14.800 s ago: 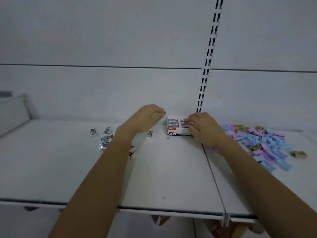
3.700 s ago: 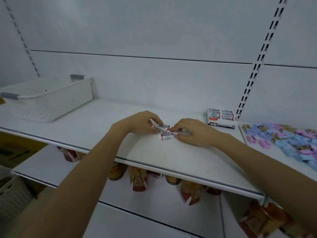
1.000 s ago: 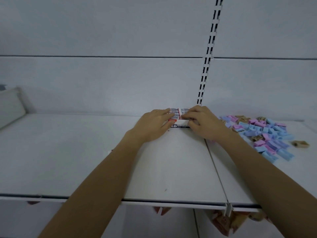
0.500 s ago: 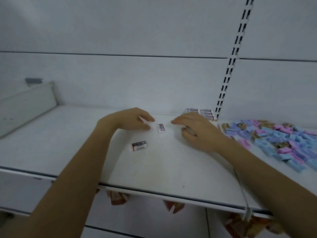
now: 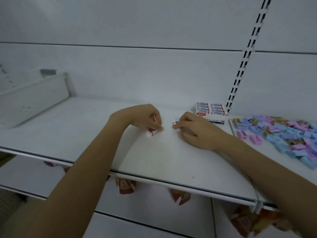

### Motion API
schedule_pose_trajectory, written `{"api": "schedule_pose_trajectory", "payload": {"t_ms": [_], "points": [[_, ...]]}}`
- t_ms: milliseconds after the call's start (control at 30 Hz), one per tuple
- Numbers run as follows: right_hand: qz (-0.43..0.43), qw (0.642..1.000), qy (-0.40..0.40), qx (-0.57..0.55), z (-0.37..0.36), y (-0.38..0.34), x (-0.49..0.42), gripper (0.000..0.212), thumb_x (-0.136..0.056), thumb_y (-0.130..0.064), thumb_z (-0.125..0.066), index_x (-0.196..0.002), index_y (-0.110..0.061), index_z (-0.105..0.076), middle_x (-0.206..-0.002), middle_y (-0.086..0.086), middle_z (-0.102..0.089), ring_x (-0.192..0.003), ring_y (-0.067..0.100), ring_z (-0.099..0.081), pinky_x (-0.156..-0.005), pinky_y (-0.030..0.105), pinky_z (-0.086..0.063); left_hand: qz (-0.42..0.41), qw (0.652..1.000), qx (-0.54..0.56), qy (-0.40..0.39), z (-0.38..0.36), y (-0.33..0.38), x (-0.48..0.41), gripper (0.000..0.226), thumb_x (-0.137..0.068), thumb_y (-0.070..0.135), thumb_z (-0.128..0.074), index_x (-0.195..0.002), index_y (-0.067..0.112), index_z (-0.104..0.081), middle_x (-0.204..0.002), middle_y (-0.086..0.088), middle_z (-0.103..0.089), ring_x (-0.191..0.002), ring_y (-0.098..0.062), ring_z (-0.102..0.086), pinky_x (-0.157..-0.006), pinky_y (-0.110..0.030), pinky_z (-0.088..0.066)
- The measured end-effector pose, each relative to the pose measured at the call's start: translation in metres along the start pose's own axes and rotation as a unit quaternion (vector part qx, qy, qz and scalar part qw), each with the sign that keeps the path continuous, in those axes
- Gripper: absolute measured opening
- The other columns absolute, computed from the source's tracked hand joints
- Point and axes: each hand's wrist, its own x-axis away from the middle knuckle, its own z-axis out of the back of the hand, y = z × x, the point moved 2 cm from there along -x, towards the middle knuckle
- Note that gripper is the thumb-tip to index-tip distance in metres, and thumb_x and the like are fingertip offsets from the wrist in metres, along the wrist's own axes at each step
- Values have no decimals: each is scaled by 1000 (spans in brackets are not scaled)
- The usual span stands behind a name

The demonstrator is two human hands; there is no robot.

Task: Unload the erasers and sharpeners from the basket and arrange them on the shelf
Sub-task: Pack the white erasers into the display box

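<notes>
On the white shelf [image 5: 154, 162], my left hand [image 5: 142, 117] pinches a small white eraser with a red-and-black sleeve [image 5: 151, 132] against the shelf surface. My right hand [image 5: 195, 131] pinches a second small eraser [image 5: 175, 124] at its fingertips, a short gap to the right of the first. Behind my right hand stands an open eraser box [image 5: 211, 112] filled with rows of erasers, against the back wall. A heap of blue, pink and tan sharpeners [image 5: 284, 133] lies on the shelf to the right. The white basket [image 5: 32, 98] sits at the far left.
A black-slotted upright [image 5: 243, 64] runs up the back wall behind the eraser box. Red-and-tan packets [image 5: 126, 186] hang under the shelf's front edge, above a lower shelf [image 5: 30, 176].
Both hands have come down onto the two loose erasers that lay on the shelf and now pinch one each. The view has swung a little to the left.
</notes>
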Motion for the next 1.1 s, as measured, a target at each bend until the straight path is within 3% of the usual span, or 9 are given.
{"api": "schedule_pose_trajectory", "payload": {"t_ms": [133,267,367,433,533,600,733,933,1100], "points": [[-18,999,35,-18,5,7,4,9,-86,-14,-58,-90,-9,-64,-92,-4,-48,-82,12,-50,-78,26,-40,13,999,33,5,9,-4,1,32,-78,43,-69,-104,27,-59,-98,14,-63,-78,-6,-63,-65,-18,-38],[-55,998,8,-25,4,10,2,22,-88,-24,-57,-108,-16,-54,-98,-11,-50,-93,9,-47,-80,24,-37,13,998,7,-58,10,-4,2,40,-72,35,-77,-107,33,-59,-107,15,-57,-90,-15,-64,-73,-20,-45],[-82,995,4,-50,5,10,1,31,-88,-19,-56,-119,-18,-52,-108,-8,-60,-100,14,-52,-88,33,-43,-2,999,14,-50,8,0,-5,33,-75,28,-76,-104,28,-60,-108,9,-61,-83,-16,-64,-67,-16,-44],[-85,995,9,-45,8,11,3,35,-86,-16,-57,-121,-19,-51,-107,-9,-60,-99,15,-55,-87,34,-45,-11,999,23,-32,8,5,-9,33,-77,24,-74,-106,25,-58,-104,7,-62,-76,-10,-61,-58,-10,-44],[-114,989,59,-77,20,16,5,37,-85,-13,-58,-121,-20,-50,-98,-9,-56,-86,8,-56,-77,20,-43,-41,997,70,-13,10,18,-18,32,-79,14,-70,-106,24,-55,-96,7,-60,-71,-2,-57,-52,-4,-43],[-124,981,119,-93,30,24,7,36,-83,-8,-59,-116,-17,-53,-96,-4,-53,-79,5,-55,-73,14,-39,-71,992,100,10,12,28,-25,32,-80,10,-67,-104,26,-53,-93,8,-59,-75,-5,-58,-62,-13,-47],[-166,964,188,-87,47,51,17,24,-80,-2,-62,-101,-12,-57,-91,-1,-53,-81,15,-53,-67,17,-36,-110,967,211,90,14,52,-42,27,-78,9,-69,-90,25,-51,-87,5,-62,-76,-12,-60,-75,-29,-47],[-239,938,226,-111,54,78,42,26,-79,-6,-68,-101,-13,-57,-87,-1,-57,-81,13,-53,-71,15,-39,-176,893,374,179,-14,81,-66,26,-79,5,-69,-82,18,-47,-89,-5,-64,-75,-6,-63,-61,-9,-44],[-245,938,214,-123,53,80,46,18,-82,-11,-65,-97,-15,-57,-89,-2,-60,-86,11,-55,-76,22,-40,-205,913,264,232,-39,73,-80,14,-78,9,-69,-81,16,-57,-81,5,-61,-71,7,-52,-67,-4,-37]]}}
